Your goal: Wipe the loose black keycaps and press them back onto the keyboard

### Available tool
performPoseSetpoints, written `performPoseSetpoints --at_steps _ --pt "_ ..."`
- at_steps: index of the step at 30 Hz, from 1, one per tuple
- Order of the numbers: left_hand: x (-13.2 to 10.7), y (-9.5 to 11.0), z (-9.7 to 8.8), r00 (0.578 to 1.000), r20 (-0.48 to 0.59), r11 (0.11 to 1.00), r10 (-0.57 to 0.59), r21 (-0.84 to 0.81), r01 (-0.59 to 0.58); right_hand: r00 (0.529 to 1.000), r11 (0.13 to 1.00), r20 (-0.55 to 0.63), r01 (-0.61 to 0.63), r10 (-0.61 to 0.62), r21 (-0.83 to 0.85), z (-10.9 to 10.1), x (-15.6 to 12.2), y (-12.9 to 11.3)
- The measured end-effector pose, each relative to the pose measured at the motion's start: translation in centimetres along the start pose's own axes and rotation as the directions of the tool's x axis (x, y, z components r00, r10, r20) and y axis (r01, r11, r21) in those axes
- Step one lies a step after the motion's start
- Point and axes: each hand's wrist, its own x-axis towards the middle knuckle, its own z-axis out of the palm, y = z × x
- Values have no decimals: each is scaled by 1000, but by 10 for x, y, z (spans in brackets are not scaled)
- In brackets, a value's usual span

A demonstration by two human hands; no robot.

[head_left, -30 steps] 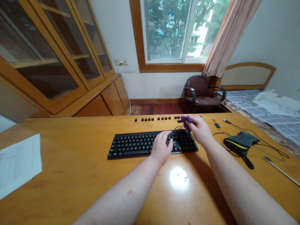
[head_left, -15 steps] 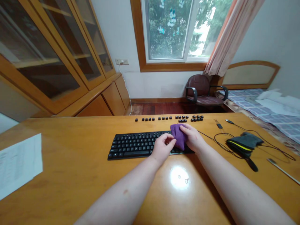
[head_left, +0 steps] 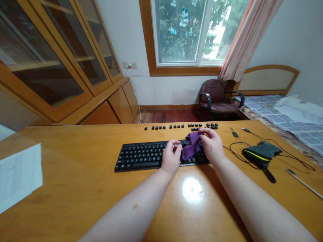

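Note:
A purple cloth [head_left: 193, 144] hangs in folds from my right hand [head_left: 213, 144], whose thumb and fingers pinch its upper right corner. The cloth covers part of the right side of a black keyboard [head_left: 141, 156] lying on the desk. To the left of the cloth, my left hand [head_left: 172, 156] is above the middle of the keyboard, fingers curled toward the thumb. Whatever its fingertips hold, if anything, is too small to make out. Beyond the keyboard, several loose black keycaps [head_left: 164, 127] stand in a row near the far desk edge.
On the right lie a grey pouch with a yellow stripe [head_left: 262, 153], a coiled black cable [head_left: 233, 151], a small black piece [head_left: 235, 134] and a thin white stick with a dark tip [head_left: 305, 184]. Paper sheets [head_left: 21, 178] lie at left. A chair [head_left: 214, 95] stands beyond the desk.
My right hand has lifted slightly and moved right, now holding the cloth by its corner, so the cloth has unfolded downward. My left hand has drawn a little left, away from the cloth.

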Motion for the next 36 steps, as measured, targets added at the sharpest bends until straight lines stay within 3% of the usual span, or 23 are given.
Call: performPoseSetpoints --at_steps 2,4,6,9,12,14,22,30,36 --pt "-1 3 -1 1000 17 999 20 28 -21 975 991 -200 81 -101 -104 -14 10 -7" --pt "-1 5 -1 999 43 998 31 45 -32 955 958 -252 83 -155 -273 -26 22 -15" --pt "-1 6 -1 997 66 998 34 56 -38 984 869 -127 49 -127 -493 -31 35 -19" --pt "-1 7 -1 996 75 996 38 74 -44 996 546 80 82 -27 -834 -29 56 -11" --pt "0 6 0 996 79 996 37 80 -43 979 264 168 134 112 -955 -19 72 7" --pt "0 5 0 995 87 995 39 84 -47 963 170 202 171 180 -970 -12 80 18" --pt "-6 3 -1 988 131 984 81 145 -100 936 118 237 213 260 -970 1 98 35" --pt "-13 11 0 953 214 934 216 238 -266 917 92 255 239 305 -967 10 99 41" --pt "-18 13 2 944 250 944 216 192 -267 931 97 253 235 263 -967 11 90 24"
